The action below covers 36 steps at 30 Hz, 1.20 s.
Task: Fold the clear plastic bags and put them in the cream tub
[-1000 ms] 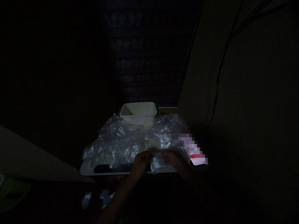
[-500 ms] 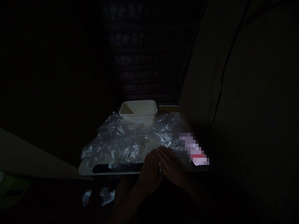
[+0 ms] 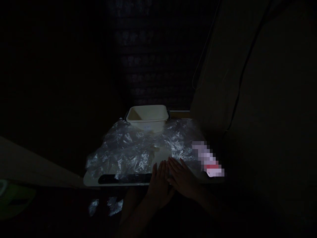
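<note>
In dim light, my left hand [image 3: 159, 181] lies flat at the front edge of a small white table [image 3: 90, 180], fingers stretched forward. Close beside it, my right hand [image 3: 182, 178] is also flat, its fingers slanting inward so the fingertips nearly meet. Neither hand holds anything that I can see. Past the fingertips is a pale, smooth patch [image 3: 162, 153], bordered by crumpled clear plastic film [image 3: 131, 147] spread over the tabletop. A cream plastic tub [image 3: 148, 125] with dark side handles stands at the table's far side; no contents show.
A pixelated pinkish-white item with a red band [image 3: 211, 165] lies at the table's right edge. Scraps of shiny plastic [image 3: 115, 206] are low down at the left, near a green object [image 3: 18, 200]. A black cable [image 3: 240, 82] runs down the right wall.
Both hands have drawn back slightly toward me, and their fingers are a little more spread. More of the pale patch shows. The view has shifted slightly.
</note>
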{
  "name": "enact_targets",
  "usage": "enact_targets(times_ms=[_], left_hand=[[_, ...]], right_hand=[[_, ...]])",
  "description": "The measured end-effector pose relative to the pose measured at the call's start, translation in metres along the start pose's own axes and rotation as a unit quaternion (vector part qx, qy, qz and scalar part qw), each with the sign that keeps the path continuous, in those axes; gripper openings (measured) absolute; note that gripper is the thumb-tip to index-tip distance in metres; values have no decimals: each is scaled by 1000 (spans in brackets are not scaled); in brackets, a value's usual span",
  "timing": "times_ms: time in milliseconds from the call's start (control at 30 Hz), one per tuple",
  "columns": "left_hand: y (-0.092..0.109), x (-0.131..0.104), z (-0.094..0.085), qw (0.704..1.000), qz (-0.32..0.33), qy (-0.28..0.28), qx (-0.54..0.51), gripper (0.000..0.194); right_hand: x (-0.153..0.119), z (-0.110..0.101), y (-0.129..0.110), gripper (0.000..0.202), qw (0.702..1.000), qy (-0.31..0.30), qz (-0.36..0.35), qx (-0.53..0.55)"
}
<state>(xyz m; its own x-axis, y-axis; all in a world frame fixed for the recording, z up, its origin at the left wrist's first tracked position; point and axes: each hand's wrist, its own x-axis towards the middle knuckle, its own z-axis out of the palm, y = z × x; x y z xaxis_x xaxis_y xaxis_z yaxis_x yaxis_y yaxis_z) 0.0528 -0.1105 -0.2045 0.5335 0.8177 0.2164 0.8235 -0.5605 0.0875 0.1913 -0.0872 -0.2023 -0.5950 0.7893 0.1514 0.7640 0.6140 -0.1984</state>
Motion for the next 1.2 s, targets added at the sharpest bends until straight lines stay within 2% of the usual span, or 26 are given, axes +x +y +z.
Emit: enact_targets(times_ms=[167,500,733,867,967,1067,1133,1200], left_hand=[[0,0,1,1000,-5,-12,-3,60],[-1,0,3,999,-7,-27,27,58],[-2,-4,3,998,2,-26,61,54],[-3,-8,4,998,28,-13,56,36],[-2,-10,2,998,40,40,23,24],[-1,-10,-10,994,40,89,-51,21],[-2,-7,-23,987,12,90,-129,20],[-7,0,-36,969,-40,69,-234,22]], right_hand=[[0,-3,-2,51,1000,-13,3,8],[0,-3,0,50,1000,-3,-7,7],[-10,-12,4,51,993,98,27,67],[-18,-16,8,49,983,124,52,126],[-23,-15,12,48,977,134,59,157],[-26,-16,13,43,964,144,77,210],[-27,-23,11,37,945,141,106,275],[-25,-34,9,34,916,122,137,357]])
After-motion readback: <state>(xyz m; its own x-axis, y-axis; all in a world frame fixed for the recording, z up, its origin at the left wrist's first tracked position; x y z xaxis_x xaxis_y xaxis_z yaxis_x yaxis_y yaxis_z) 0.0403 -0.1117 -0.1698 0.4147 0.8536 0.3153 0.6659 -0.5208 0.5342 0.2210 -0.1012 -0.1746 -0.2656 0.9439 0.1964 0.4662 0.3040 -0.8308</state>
